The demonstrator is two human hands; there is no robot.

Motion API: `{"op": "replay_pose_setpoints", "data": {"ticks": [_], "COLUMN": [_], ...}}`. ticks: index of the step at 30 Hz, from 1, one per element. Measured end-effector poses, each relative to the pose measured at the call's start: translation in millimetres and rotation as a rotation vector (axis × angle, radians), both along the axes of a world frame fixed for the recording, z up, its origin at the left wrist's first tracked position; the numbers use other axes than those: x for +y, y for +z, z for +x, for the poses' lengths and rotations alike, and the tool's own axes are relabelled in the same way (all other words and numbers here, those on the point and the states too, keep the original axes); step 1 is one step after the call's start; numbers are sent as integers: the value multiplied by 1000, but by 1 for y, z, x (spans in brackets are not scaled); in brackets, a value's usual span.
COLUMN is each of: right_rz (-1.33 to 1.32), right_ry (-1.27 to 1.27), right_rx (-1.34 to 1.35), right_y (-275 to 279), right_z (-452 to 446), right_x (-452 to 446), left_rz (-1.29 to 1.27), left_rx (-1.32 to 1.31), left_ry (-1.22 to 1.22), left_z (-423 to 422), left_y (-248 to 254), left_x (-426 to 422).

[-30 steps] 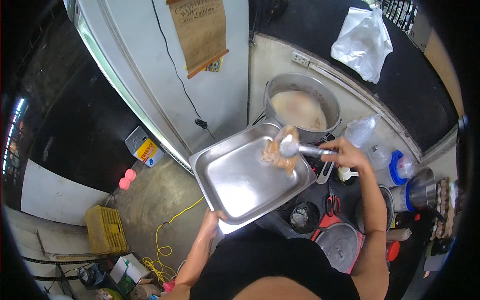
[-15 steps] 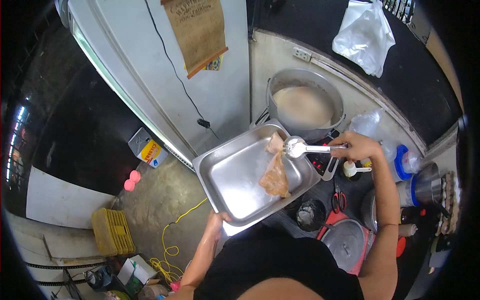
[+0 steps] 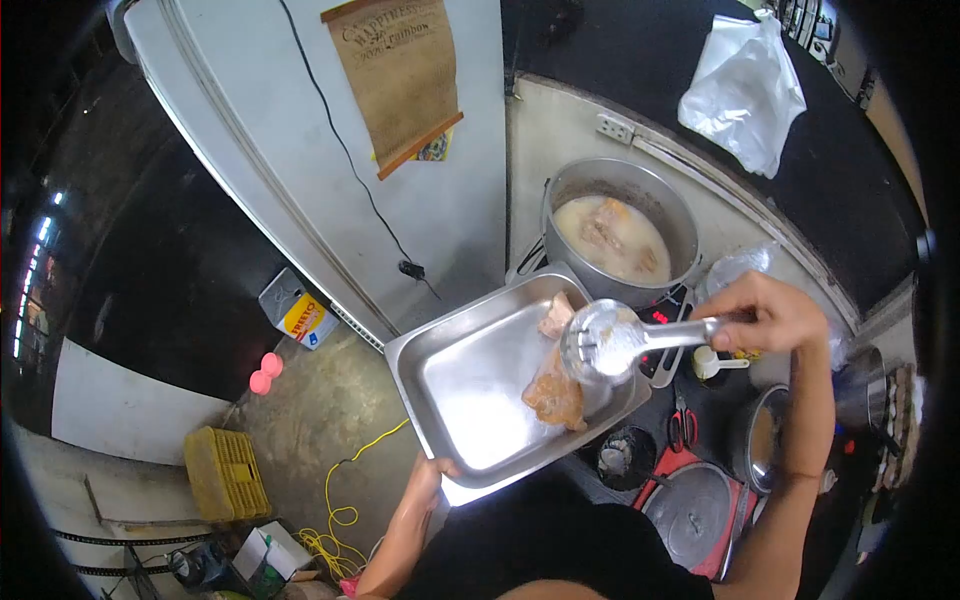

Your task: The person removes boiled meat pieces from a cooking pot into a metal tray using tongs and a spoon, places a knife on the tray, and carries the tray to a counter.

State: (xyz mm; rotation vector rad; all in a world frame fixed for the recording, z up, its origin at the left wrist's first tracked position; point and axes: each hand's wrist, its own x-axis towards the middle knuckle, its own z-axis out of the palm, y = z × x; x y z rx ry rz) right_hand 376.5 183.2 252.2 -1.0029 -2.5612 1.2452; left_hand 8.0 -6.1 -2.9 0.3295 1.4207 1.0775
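With right-hand grip (image 3: 768, 315) curled closed, in head view, holds metal tongs (image 3: 675, 335) by the handle, with broad slotted head over rectangular steel pan (image 3: 465, 390). Cannot tell whether touching or clasping anything with that head. With left-hand grip (image 3: 432, 478) closed on the near corner of the rim, holds the pan. Note inside it, toward the right side, chicken piece (image 3: 555, 398), partly hidden behind the tongs. Just beyond the pan, note aluminium pot (image 3: 683, 225) containing meat chunks (image 3: 605, 232) in cloudy broth (image 3: 577, 228). On dark table (image 3: 655, 402), right of the pan, note white scoop (image 3: 706, 364) and red-handled scissors (image 3: 683, 425); nearer, black bowl (image 3: 637, 475) beside pot lid (image 3: 690, 512), lying over red board (image 3: 675, 458).
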Motion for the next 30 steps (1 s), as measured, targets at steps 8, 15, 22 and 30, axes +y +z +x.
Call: {"op": "replay_pose_setpoints", "data": {"ticks": [8,15,22,30], "right_rz": [197,433,560,577], "right_ry": [-114,110,-358,-556], "right_rx": [-109,152,-156,-517], "right_y": [78,80,63,-3], "right_z": [-24,-27,-12,17], "right_x": [-61,-69,-80,46], "left_rz": [-4,-80,-118,-18], "left_rx": [-38,120,77,-30], "left_ry": [44,-111,-34,-5], "left_z": [1,-6,-2,-12], "left_y": [10,22,33,-6], "left_x": [-2,1,4,-2]}}
